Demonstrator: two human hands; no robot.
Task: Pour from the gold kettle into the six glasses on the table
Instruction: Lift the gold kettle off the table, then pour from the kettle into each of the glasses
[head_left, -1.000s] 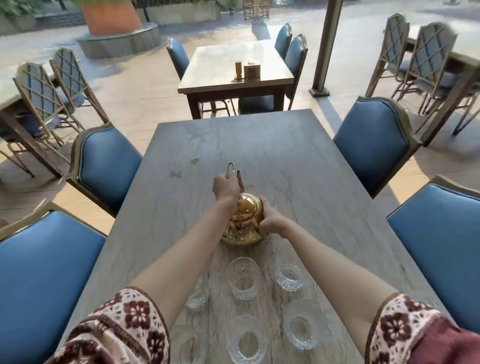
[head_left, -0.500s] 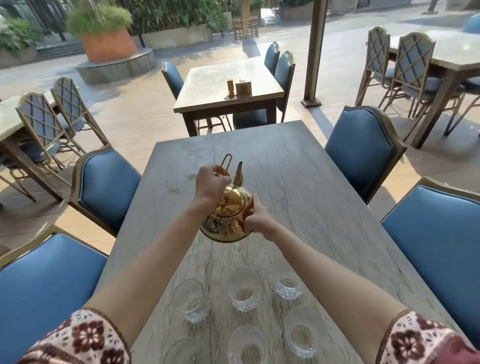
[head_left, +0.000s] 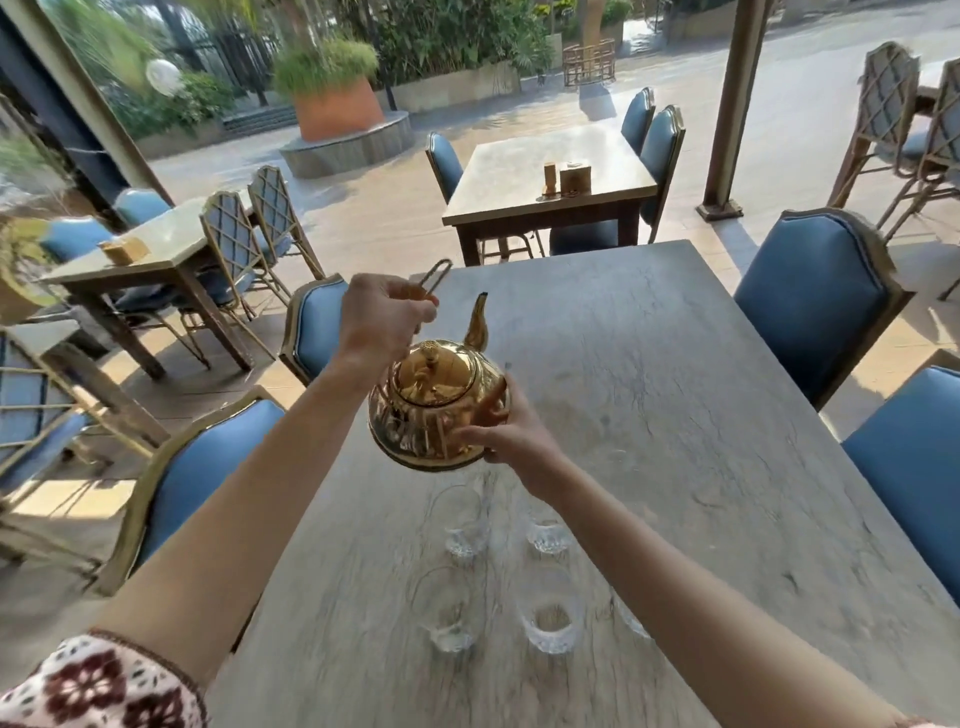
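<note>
Left hand (head_left: 382, 317) clenches handle, right hand (head_left: 498, 431) cups gold kettle (head_left: 431, 410); spout points away.

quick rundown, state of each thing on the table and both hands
kettle: lifted off the table, lid on, spout pointing away, not pouring
left hand: closed on the kettle handle
right hand: pressed against the kettle's side
glasses: upright on the table, look empty; five visible, blurred
table: bare beyond the glasses
</note>
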